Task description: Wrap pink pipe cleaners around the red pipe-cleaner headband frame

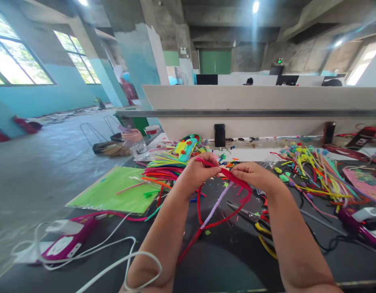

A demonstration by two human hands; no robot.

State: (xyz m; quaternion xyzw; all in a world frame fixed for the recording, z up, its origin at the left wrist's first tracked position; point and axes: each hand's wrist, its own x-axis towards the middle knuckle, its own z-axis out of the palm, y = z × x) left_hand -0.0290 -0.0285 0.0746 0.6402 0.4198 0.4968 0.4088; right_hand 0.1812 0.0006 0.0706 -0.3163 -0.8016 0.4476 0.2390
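Both hands meet over the dark table [224,256], pinching a red fuzzy stem [228,175] that runs between them. My left hand [203,171] has its thumb and fingers closed on the stem's left part. My right hand [251,175] pinches it a little further right, the fingertips near those of the left. Below the hands the red stems form a large loop, with a twisted lilac stem [216,207] crossing inside it. Loop and lilac stem meet at a lower joint, and a red tail [189,247] reaches down beside the left forearm.
Pliers [244,211] and yellow-handled scissors or pliers [265,240] lie by the right forearm. Fuzzy stems [316,171] cover the right side. At left are a green sheet [111,189], a magenta power strip [72,240] and white cables. A phone [220,135] leans at the back.
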